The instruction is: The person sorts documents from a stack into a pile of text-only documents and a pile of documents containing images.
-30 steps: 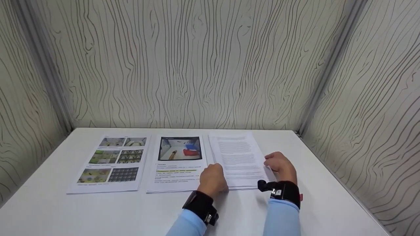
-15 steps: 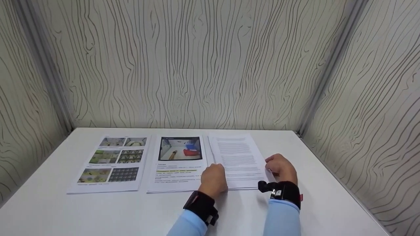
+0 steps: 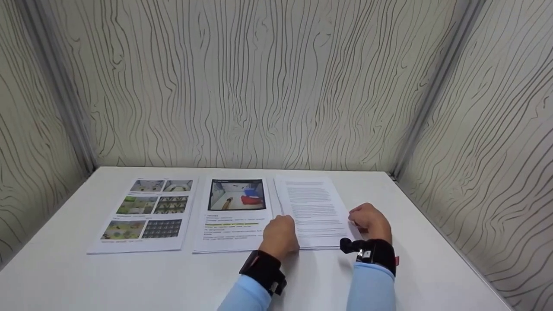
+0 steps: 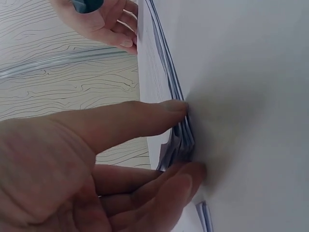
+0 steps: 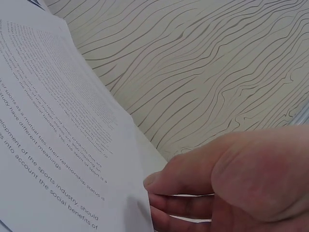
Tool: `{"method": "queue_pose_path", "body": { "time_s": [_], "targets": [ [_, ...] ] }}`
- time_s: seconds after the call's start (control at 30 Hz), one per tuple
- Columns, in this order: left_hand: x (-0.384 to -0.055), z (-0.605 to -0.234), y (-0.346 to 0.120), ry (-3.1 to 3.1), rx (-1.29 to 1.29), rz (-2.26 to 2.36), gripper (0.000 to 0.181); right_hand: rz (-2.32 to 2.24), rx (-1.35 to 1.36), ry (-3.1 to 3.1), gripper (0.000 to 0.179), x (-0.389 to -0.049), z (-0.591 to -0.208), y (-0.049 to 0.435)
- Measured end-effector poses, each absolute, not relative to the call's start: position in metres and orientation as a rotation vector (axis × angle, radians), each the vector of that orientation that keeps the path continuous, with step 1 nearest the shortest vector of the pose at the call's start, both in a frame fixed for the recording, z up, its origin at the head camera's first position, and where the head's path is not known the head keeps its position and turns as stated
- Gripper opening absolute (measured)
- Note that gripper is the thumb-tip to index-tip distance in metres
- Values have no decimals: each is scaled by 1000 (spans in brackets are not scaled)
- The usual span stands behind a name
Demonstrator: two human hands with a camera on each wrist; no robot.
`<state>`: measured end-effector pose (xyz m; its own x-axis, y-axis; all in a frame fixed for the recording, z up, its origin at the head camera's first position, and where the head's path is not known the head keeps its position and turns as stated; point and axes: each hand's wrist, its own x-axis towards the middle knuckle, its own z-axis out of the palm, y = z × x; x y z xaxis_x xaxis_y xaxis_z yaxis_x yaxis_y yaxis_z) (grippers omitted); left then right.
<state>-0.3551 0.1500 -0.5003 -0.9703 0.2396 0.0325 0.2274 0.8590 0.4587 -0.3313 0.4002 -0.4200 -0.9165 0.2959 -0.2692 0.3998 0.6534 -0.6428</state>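
Note:
A stack of printed paper sheets (image 3: 315,207) lies on the right part of the table. My left hand (image 3: 280,237) pinches its near left corner. In the left wrist view the thumb (image 4: 159,116) presses on the near edge, and the other fingers bend round the corner, where the sheets' edges (image 4: 179,145) bunch a little. At the right side of the stack my right hand (image 3: 370,220) holds the edge. The right wrist view has the thumb (image 5: 169,179) right at the edge of the top page (image 5: 72,125), with the other fingers partly hidden behind it.
Beside the left hand lies a second paper stack (image 3: 233,235) with a framed picture and a yellow highlighted line. Farther left is a third stack (image 3: 164,245) with several printed pictures. Wood-patterned panels (image 3: 242,86) enclose the white table (image 3: 142,280) behind and at both sides.
The right hand has shifted slightly toward me along the right edge of the stack. The left hand stays at its corner, and the stacks keep their places.

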Motion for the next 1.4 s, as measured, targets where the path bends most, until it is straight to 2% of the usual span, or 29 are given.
{"method": "queue_pose_path", "body": {
  "time_s": [0.17, 0.33, 0.47, 0.67, 0.77, 1.0, 1.4],
  "targets": [
    [-327, -452, 134, 2961, 338, 829, 43, -1263, 666, 2621, 50, -327, -416, 398],
    [-301, -406, 118, 2919, 379, 906, 35, -1310, 633, 2604, 63, -323, -400, 398],
    [-302, -396, 111, 2880, 581, 991, 35, -1308, 484, 2666, 68, -318, -382, 396],
    [-305, -382, 105, 2802, 1001, 1061, 26, -1278, 239, 2771, 58, -306, -353, 382],
    [-304, -375, 101, 2787, 1121, 1069, 22, -1255, 164, 2814, 55, -302, -343, 372],
    [-302, -364, 86, 2767, 1163, 1137, 21, -1285, -18, 2823, 49, -302, -335, 351],
    [-291, -338, 60, 2724, 1301, 1298, 20, -1361, -144, 2832, 46, -302, -321, 325]
  ]
}}
